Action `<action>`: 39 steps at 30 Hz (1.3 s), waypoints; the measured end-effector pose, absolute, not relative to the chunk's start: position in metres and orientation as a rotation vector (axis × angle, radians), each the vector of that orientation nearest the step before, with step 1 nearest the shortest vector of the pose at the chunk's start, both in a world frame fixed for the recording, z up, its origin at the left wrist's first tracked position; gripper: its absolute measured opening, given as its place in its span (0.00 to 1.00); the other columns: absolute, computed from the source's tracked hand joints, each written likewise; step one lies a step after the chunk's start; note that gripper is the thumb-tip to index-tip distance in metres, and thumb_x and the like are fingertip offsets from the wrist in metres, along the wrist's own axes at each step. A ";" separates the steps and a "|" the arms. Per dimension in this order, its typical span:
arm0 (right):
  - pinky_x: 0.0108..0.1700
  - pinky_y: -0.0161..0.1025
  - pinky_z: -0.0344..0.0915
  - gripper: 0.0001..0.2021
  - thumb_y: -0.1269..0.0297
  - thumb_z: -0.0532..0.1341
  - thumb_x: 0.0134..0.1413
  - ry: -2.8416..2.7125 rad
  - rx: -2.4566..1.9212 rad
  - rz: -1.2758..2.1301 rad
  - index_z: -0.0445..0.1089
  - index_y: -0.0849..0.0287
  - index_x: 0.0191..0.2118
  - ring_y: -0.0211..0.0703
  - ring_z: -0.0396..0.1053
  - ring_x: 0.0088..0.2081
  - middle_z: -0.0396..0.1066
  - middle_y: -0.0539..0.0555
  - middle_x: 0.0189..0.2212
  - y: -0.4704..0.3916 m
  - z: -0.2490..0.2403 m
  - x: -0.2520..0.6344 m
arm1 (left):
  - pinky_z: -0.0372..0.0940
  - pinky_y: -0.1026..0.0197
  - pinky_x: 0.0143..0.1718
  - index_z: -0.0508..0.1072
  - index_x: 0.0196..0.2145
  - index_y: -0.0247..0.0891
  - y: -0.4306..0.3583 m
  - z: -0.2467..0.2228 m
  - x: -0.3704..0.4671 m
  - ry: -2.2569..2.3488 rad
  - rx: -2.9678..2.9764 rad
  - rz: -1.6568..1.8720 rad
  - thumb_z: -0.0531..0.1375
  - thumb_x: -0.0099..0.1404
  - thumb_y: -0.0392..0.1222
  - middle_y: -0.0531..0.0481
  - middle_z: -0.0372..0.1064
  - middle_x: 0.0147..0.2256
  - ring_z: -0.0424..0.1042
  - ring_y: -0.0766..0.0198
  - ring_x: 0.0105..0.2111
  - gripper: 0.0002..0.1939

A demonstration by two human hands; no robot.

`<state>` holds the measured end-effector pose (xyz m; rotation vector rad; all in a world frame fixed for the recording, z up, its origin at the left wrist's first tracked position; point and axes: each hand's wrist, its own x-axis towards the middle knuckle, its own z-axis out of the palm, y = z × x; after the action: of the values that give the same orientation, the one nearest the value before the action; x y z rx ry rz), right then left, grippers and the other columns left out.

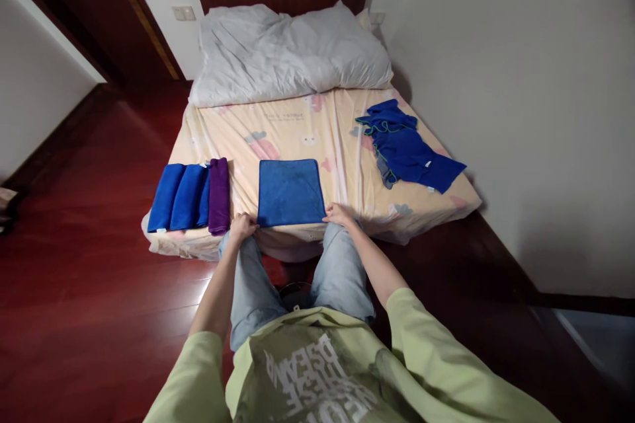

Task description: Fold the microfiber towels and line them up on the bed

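Blue cloth (291, 192), near corners pinched by left hand (242, 227) and right hand (338, 214), white block capitals, partly legible, across green shirt (317, 370)

We are in a home bedroom. Our bed (292, 129) has a pillow (292, 53) and a patterned sheet (223, 135).

The green shirt (317, 370) bears large white capitals, E and S among them, though its full wording cannot be made out. Small lettering on the bed sheet (243, 139) is too faint to read.
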<state>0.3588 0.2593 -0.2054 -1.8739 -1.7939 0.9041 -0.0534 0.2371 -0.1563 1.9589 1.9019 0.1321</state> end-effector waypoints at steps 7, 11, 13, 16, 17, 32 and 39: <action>0.42 0.38 0.71 0.15 0.69 0.77 0.41 -1.868 -1.916 0.984 0.71 0.54 0.32 0.44 0.76 0.33 0.75 0.47 0.25 0.259 -0.200 0.358 | 0.66 0.54 0.52 0.80 0.25 0.41 0.231 -0.152 -0.053 1.747 1.992 0.131 0.66 0.62 0.51 0.39 0.77 0.37 0.74 0.45 0.48 0.13; 0.45 0.39 0.73 0.08 0.64 0.70 0.54 -1.760 -1.804 0.906 0.75 0.57 0.39 0.44 0.78 0.37 0.80 0.53 0.33 0.274 -0.202 0.360 | 0.66 0.58 0.47 0.81 0.32 0.38 0.231 -0.155 -0.053 1.832 1.942 0.302 0.56 0.71 0.52 0.38 0.76 0.41 0.75 0.51 0.44 0.20; 0.49 0.41 0.74 0.09 0.65 0.66 0.57 -1.730 -1.762 0.865 0.76 0.58 0.44 0.45 0.79 0.40 0.81 0.57 0.39 0.294 -0.204 0.361 | 0.66 0.59 0.44 0.81 0.34 0.37 0.231 -0.158 -0.052 1.917 1.868 0.398 0.53 0.73 0.51 0.38 0.76 0.40 0.75 0.53 0.40 0.21; 0.53 0.43 0.74 0.12 0.67 0.64 0.59 -1.729 -1.733 0.784 0.76 0.60 0.48 0.48 0.79 0.44 0.80 0.62 0.45 0.340 -0.206 0.360 | 0.65 0.59 0.41 0.79 0.32 0.36 0.234 -0.164 -0.051 1.967 1.794 0.539 0.52 0.71 0.53 0.40 0.75 0.37 0.74 0.55 0.36 0.23; 0.54 0.44 0.74 0.14 0.67 0.64 0.59 -1.731 -1.730 0.761 0.76 0.60 0.50 0.49 0.78 0.46 0.79 0.63 0.48 0.359 -0.207 0.358 | 0.65 0.59 0.41 0.79 0.31 0.36 0.236 -0.166 -0.050 1.963 1.773 0.589 0.52 0.71 0.53 0.40 0.75 0.36 0.74 0.56 0.35 0.22; 0.62 0.52 0.67 0.14 0.71 0.58 0.58 -1.791 -1.894 0.547 0.77 0.61 0.46 0.55 0.72 0.53 0.78 0.63 0.42 0.508 -0.228 0.331 | 0.66 0.58 0.35 0.71 0.22 0.40 0.246 -0.165 -0.046 1.861 1.632 0.820 0.54 0.64 0.55 0.45 0.75 0.28 0.72 0.59 0.28 0.20; 0.52 0.46 0.73 0.10 0.68 0.64 0.51 -1.701 -1.947 0.837 0.75 0.58 0.41 0.46 0.76 0.40 0.77 0.52 0.34 0.523 -0.216 0.336 | 0.66 0.58 0.36 0.71 0.23 0.40 0.246 -0.170 -0.046 1.860 1.606 0.837 0.55 0.63 0.56 0.45 0.76 0.28 0.73 0.59 0.29 0.19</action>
<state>0.3364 0.5232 -0.2165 -1.9468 -1.7013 0.8366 -0.0461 0.2456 -0.1704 1.6065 1.8599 0.8374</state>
